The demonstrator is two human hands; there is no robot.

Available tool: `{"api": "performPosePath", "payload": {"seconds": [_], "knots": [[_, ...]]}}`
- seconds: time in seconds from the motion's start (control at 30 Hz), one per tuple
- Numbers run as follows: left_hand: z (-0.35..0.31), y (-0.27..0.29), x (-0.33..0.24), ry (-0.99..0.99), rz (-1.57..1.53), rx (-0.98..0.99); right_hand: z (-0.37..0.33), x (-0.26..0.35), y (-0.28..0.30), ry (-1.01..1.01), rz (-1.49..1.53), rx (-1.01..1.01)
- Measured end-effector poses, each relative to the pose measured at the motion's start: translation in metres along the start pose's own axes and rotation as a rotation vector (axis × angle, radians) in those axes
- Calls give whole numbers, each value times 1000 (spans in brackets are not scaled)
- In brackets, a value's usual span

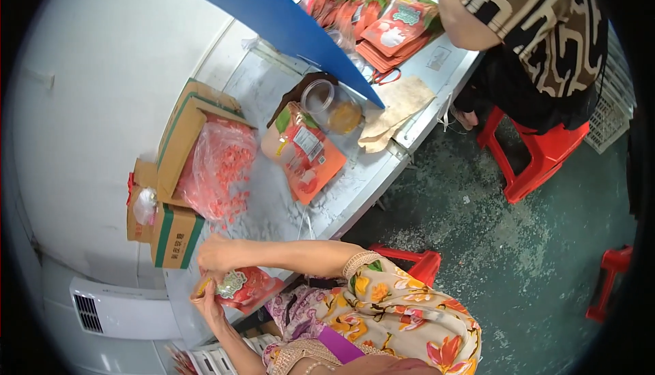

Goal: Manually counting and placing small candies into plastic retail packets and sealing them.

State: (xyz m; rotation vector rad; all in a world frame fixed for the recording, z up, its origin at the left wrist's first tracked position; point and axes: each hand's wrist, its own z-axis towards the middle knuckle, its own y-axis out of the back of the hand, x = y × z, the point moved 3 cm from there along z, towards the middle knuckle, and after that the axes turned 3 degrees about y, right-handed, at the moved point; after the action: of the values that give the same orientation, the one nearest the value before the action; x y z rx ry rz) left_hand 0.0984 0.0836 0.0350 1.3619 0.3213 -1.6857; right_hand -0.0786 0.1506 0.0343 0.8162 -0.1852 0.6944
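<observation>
A red-orange pouch (251, 289) with a pale green label lies tilted at the near left edge of the table. My left hand (209, 301) pinches its left end. Just above that end, my right hand (220, 252) is closed, its fingertips turned down and mostly hidden, so what it holds cannot be seen. Close beyond it, a clear plastic bag (220, 167) of small red pieces spills out of an open cardboard box (179, 140). Another orange pouch (310, 153) with a white label lies flat on the table, beside a clear round tub (331, 106).
A blue panel (280, 24) divides the tabletop (273, 221). Beyond it lie stacked red pouches (396, 31), and a co-worker in a patterned top (539, 20) sits on a red stool (539, 160). Brown cloth or paper (396, 112) lies near the panel's end. A smaller box (179, 235) stands at left.
</observation>
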Motion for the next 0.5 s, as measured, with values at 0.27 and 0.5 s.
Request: {"api": "performPosePath", "payload": {"seconds": [0.27, 0.5], "knots": [[-36, 25, 10, 231, 105, -152, -14, 11, -20, -54, -102, 88], [-69, 75, -17, 34, 169, -98, 2, 45, -15, 58, 258, 216]]}}
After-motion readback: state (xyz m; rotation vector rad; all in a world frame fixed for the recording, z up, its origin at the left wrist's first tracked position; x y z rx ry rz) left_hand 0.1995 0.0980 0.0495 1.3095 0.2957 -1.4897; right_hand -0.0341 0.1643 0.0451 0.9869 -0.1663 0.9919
